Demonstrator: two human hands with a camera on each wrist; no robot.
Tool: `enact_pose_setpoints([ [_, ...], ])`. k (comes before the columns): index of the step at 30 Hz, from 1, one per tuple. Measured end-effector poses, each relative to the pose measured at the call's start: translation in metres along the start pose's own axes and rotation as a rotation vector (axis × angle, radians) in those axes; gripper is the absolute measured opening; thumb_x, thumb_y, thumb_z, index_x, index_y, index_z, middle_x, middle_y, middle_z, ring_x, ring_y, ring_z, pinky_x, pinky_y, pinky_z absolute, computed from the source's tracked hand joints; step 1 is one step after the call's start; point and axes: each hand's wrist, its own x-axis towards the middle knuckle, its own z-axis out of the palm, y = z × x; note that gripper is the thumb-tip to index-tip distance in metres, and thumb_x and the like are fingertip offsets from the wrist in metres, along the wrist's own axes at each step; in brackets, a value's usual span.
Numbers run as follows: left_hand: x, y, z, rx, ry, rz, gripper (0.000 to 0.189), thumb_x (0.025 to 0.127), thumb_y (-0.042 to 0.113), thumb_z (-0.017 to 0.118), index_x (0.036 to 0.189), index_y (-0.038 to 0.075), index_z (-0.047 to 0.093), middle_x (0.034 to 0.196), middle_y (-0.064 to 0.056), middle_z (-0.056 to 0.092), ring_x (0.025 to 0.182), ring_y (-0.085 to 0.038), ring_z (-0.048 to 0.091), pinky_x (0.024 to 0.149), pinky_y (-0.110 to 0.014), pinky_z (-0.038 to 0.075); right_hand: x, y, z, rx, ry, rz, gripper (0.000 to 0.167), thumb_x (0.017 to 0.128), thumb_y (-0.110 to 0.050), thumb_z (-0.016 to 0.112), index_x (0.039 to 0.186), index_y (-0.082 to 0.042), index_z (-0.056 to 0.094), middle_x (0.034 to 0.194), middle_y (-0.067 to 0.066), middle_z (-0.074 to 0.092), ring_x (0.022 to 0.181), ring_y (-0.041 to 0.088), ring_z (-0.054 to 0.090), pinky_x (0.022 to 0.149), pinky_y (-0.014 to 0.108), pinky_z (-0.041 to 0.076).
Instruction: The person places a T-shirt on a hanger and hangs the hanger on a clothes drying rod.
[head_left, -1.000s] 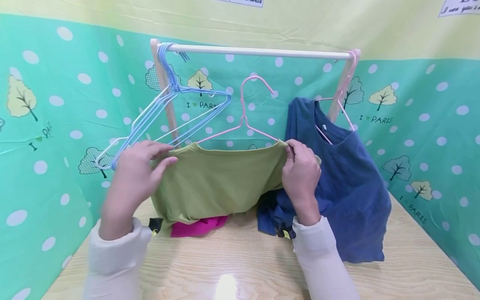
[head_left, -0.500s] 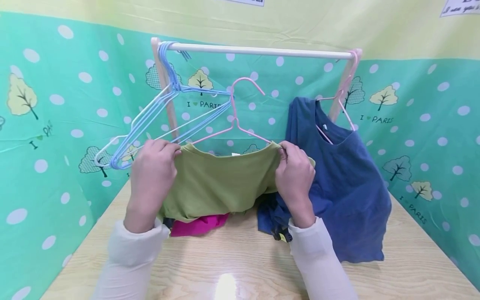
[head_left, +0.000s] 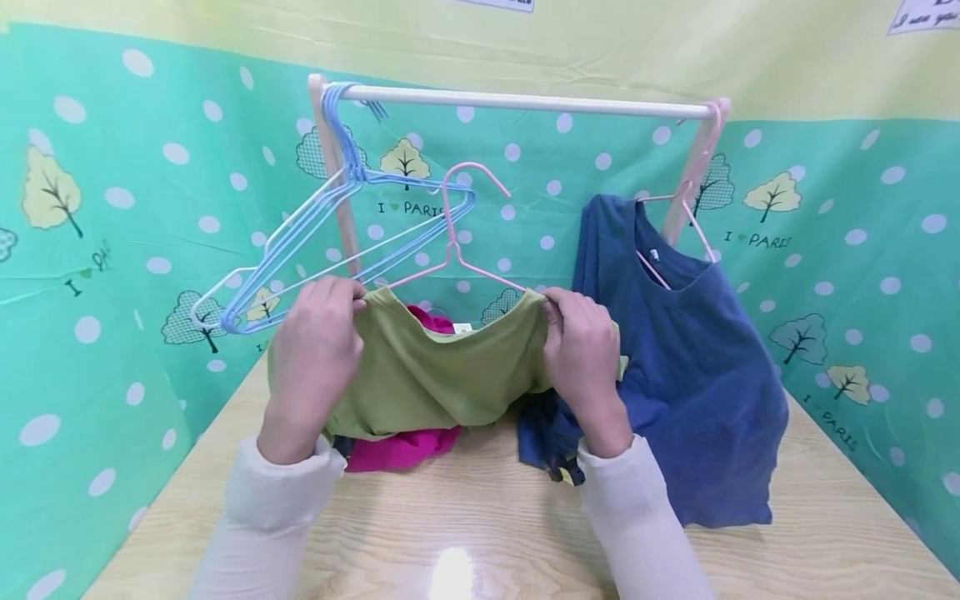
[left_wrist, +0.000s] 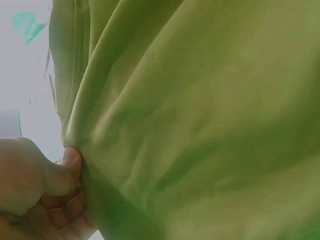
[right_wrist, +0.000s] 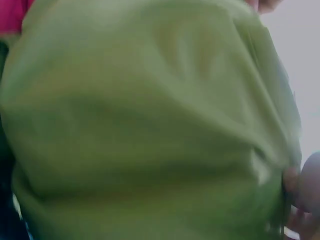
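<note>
Green shirt on pink hanger — left hand and right hand each pinch a shoulder, grip tight.

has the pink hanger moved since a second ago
Yes. The pink hanger has shifted left along the rack bar; its hook now overlaps the blue hangers.
</note>
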Motion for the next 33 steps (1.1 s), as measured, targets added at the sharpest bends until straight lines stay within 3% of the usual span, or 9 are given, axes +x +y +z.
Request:
enact_pose_setpoints([
  [5,0.000,-0.002,-0.005,0.001,0.022,-0.014,0.006,0.094,-0.008,0.063,0.096,-0.004,0.068,0.095,-0.019,0.068,0.092,-0.041,0.063,0.070,-0.055,0.054,0.004,0.017,-0.009,0.040,-0.127,-0.121,0.015,0.102,-0.008,0.063,0.108,0.002,0.071,0.094,0.016,0.072,0.080,0.033,0.065,0.070,0.047,0.055],
  [12,0.000,-0.010,-0.010,0.007,0.062,-0.040,0.009,0.092,-0.009,0.062,0.095,-0.003,0.069,0.093,-0.018,0.068,0.083,-0.043,0.062,0.063,-0.057,0.049,0.004,0.033,-0.020,0.094,-0.281,-0.070,0.016,0.102,-0.013,0.062,0.101,0.001,0.070,0.092,0.013,0.069,0.081,0.027,0.065,0.075,0.043,0.057],
  [18,0.000,-0.010,-0.012,0.006,0.059,-0.056,0.006,0.093,-0.006,0.064,0.095,-0.003,0.069,0.091,-0.018,0.067,0.080,-0.042,0.059,0.059,-0.057,0.048,0.005,0.040,-0.026,0.122,-0.307,-0.045,0.016,0.101,-0.013,0.064,0.109,0.000,0.071,0.099,0.012,0.070,0.086,0.026,0.065,0.077,0.043,0.055],
  [25,0.000,-0.003,-0.006,0.006,0.031,-0.047,0.005,0.093,-0.007,0.064,0.096,-0.004,0.069,0.094,-0.019,0.068,0.087,-0.040,0.063,0.064,-0.055,0.053,0.004,0.032,-0.022,0.131,-0.300,-0.094,0.035,0.096,-0.017,0.072,0.127,-0.001,0.068,0.117,0.014,0.070,0.110,0.032,0.064,0.097,0.049,0.050],
  [28,0.000,-0.001,-0.003,0.009,0.045,-0.031,0.005,0.094,-0.006,0.064,0.095,-0.004,0.069,0.093,-0.018,0.068,0.086,-0.039,0.063,0.062,-0.054,0.053,0.004,0.027,-0.018,0.112,-0.270,-0.111,0.031,0.097,-0.015,0.071,0.124,0.001,0.070,0.113,0.015,0.072,0.106,0.033,0.066,0.095,0.050,0.051],
  [33,0.001,-0.001,0.000,-0.011,0.046,-0.002,0.003,0.095,-0.005,0.065,0.094,-0.004,0.068,0.092,-0.018,0.067,0.085,-0.039,0.063,0.063,-0.052,0.053,0.002,0.024,-0.015,0.047,-0.216,-0.080,0.017,0.098,-0.010,0.069,0.110,0.002,0.073,0.101,0.016,0.074,0.089,0.033,0.069,0.080,0.050,0.056],
])
